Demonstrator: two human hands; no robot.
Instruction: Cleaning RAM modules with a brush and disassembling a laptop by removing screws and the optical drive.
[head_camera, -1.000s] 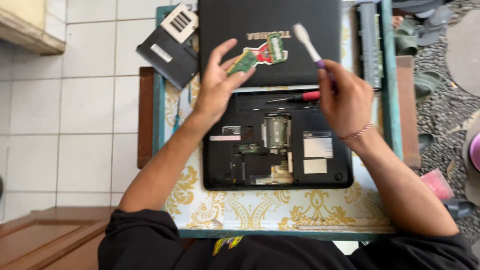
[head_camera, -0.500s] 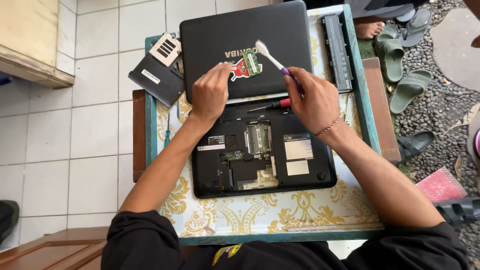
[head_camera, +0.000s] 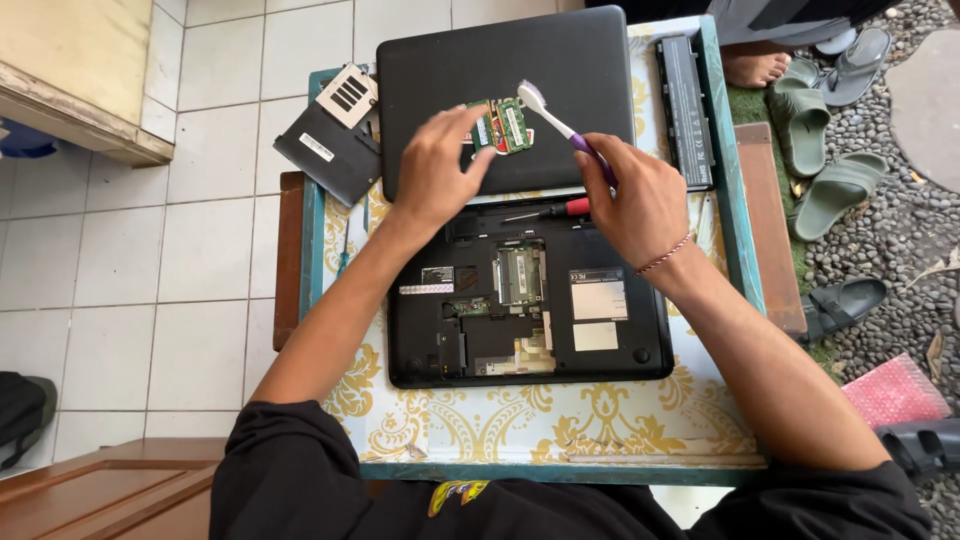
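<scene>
On the left, a black cover panel (head_camera: 330, 150) lay at the corner of the tabletop (head_camera: 560, 420), apart from the work. The left hand (head_camera: 437, 170) rested on the closed black laptop (head_camera: 500, 60) at the far side, its grip narrowed to a light pinch: thumb and fingertips held the near edge of a small green memory board (head_camera: 503, 127), which lay just above the laptop lid, roughly flat. The board was judged light, thin and stiff, and fragile: its chips and contact strip would not bear pressing or flexing, so the hold belongs on the bare edges, as observed. Below, an opened laptop base (head_camera: 525, 320) showed its circuitry, with a second green board (head_camera: 520, 275) seated in its slot. A red-handled screwdriver (head_camera: 560, 209) lay along the upper edge of that base. The right hand (head_camera: 640, 205) had its grip closed around the purple handle of a toothbrush (head_camera: 555, 120), the white bristle head touching or just over the held board; contact could not be confirmed. The brush was judged light and soft-bristled. A long black battery (head_camera: 685, 110) lay at the right edge
</scene>
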